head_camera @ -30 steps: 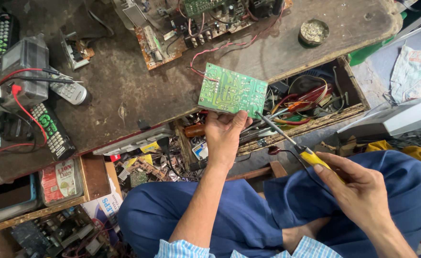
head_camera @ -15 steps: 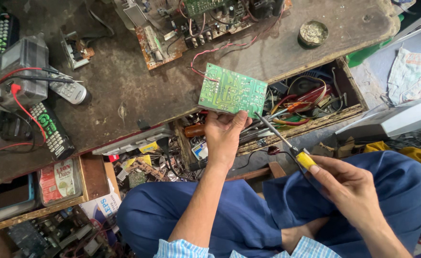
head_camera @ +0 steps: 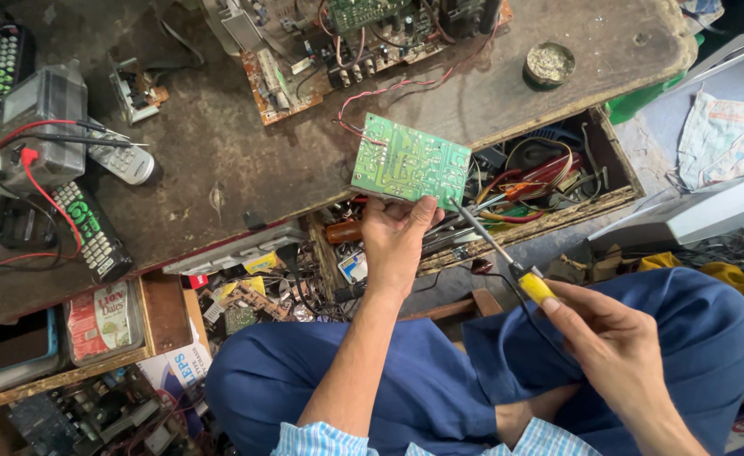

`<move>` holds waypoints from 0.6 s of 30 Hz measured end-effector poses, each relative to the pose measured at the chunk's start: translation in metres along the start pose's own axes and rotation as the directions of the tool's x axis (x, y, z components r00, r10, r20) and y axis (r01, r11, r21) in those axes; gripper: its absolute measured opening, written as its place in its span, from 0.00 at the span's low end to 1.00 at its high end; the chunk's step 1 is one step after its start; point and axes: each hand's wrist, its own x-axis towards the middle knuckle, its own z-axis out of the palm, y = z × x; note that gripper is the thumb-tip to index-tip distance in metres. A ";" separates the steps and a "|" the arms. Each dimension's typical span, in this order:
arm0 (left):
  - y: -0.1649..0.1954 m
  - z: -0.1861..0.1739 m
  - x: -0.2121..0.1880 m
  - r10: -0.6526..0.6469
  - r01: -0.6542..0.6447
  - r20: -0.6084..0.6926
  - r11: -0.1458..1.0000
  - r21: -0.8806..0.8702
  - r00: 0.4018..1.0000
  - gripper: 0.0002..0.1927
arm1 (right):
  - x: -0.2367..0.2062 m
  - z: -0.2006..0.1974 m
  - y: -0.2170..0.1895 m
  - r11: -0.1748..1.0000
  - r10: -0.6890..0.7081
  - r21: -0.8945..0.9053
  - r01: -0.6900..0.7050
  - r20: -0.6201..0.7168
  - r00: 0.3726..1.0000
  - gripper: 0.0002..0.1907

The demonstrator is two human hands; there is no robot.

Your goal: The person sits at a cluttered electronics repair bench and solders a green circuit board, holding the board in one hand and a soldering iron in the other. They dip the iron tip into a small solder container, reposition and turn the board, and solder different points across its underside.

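Change: the soldering iron [head_camera: 507, 257] had drawn slightly nearer the green circuit board [head_camera: 411, 162] than a second before; the board had scarcely shifted.
Board: it was held solder-side up over the counter's [head_camera: 245, 160] front edge, above an open drawer of wires [head_camera: 541, 181].
Handling: it looked light, stiff and thin, probably fragile at its joints and trailing red wire [head_camera: 372, 95]; best gripped by a bare edge.
Left hand [head_camera: 395, 241]: fingers were clamped on the board's lower edge.
Right hand [head_camera: 613, 346]: fingers were closed around the iron's yellow handle, tip close to the board's corner.
Surroundings: a larger chassis board [head_camera: 338, 42], a round tin [head_camera: 549, 63] and remote controls [head_camera: 93, 228] lay on the counter.
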 end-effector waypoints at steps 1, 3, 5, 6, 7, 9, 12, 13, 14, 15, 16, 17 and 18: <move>0.000 0.000 0.000 -0.003 0.003 0.000 1.000 0.006 1.000 0.21 | -0.001 -0.002 -0.001 1.000 -0.016 -0.002 0.016 -0.016 1.000 0.15; 0.001 0.000 0.000 -0.009 0.009 -0.001 1.000 0.018 1.000 0.21 | -0.002 -0.006 -0.002 0.998 -0.058 -0.005 0.057 -0.031 0.998 0.16; 0.002 0.000 0.000 -0.011 0.011 -0.001 1.000 0.020 1.000 0.21 | -0.001 -0.009 -0.003 0.994 -0.109 -0.005 0.109 -0.031 0.994 0.16; 0.002 0.001 0.000 -0.011 0.011 0.000 1.000 0.020 1.000 0.21 | 0.000 -0.010 -0.002 0.994 -0.108 -0.029 0.107 -0.036 0.994 0.16; 0.002 0.001 0.000 -0.010 0.010 0.003 1.000 0.020 1.000 0.21 | 0.000 -0.011 -0.002 0.993 -0.106 -0.052 0.104 -0.041 0.993 0.16; 0.003 0.001 -0.001 -0.012 0.012 0.005 1.000 0.021 1.000 0.21 | 0.001 -0.012 0.000 0.992 -0.098 -0.085 0.095 -0.036 0.995 0.16; 0.003 0.002 -0.001 0.002 -0.002 0.005 1.000 0.009 1.000 0.21 | 0.001 -0.011 0.004 0.992 -0.083 -0.101 0.081 -0.017 0.996 0.16; 0.003 0.002 -0.001 -0.001 0.001 0.003 1.000 0.008 1.000 0.21 | 0.002 -0.011 0.005 0.992 -0.080 -0.097 0.079 -0.015 0.997 0.16; 0.003 0.002 0.000 -0.003 0.003 0.002 1.000 0.008 1.000 0.22 | 0.002 -0.010 0.006 0.993 -0.078 -0.093 0.077 -0.012 0.997 0.16; 0.003 0.002 0.000 -0.006 0.006 0.001 1.000 0.008 1.000 0.22 | 0.003 -0.010 0.007 0.992 -0.078 -0.103 0.076 -0.014 0.997 0.16; 0.003 0.002 0.000 -0.008 0.008 0.000 1.000 0.010 1.000 0.22 | 0.003 -0.011 0.008 0.991 -0.078 -0.113 0.075 -0.017 0.997 0.16; 0.003 0.002 0.000 -0.009 0.009 0.000 1.000 0.013 1.000 0.22 | 0.004 -0.011 0.008 0.989 -0.077 -0.124 0.074 -0.020 0.997 0.16; 0.002 0.002 0.000 -0.011 0.011 -0.001 1.000 0.016 1.000 0.22 | 0.004 -0.012 0.008 0.987 -0.091 -0.135 0.087 -0.023 0.996 0.16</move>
